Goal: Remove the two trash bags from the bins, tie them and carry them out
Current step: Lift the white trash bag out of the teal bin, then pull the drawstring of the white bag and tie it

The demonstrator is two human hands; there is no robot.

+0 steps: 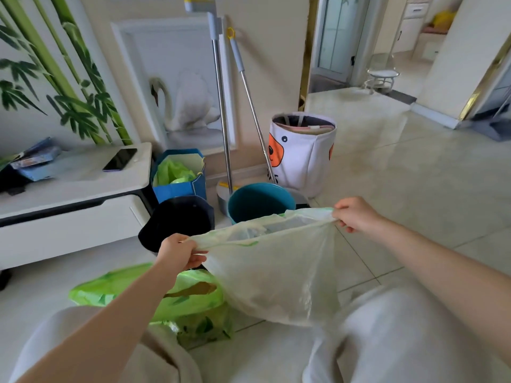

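Observation:
A pale, see-through trash bag (276, 275) hangs between my hands with its mouth stretched wide. My left hand (179, 252) pinches the left rim and my right hand (356, 214) pinches the right rim. Behind the bag stand a teal bin (260, 201) with no bag in it and a dark navy bin (177, 219), tipped toward me. A bright green trash bag (193, 302) lies on the floor below my left forearm, its mouth loose and untied.
A blue paper bag (179, 175) holding green plastic sits by the wall. A mop and broom handles (224, 120) lean there beside a white bear-print fabric basket (302, 153). A white low cabinet (72, 194) with a phone (120, 159) stands left. Tiled floor (401, 175) runs to a doorway on the right.

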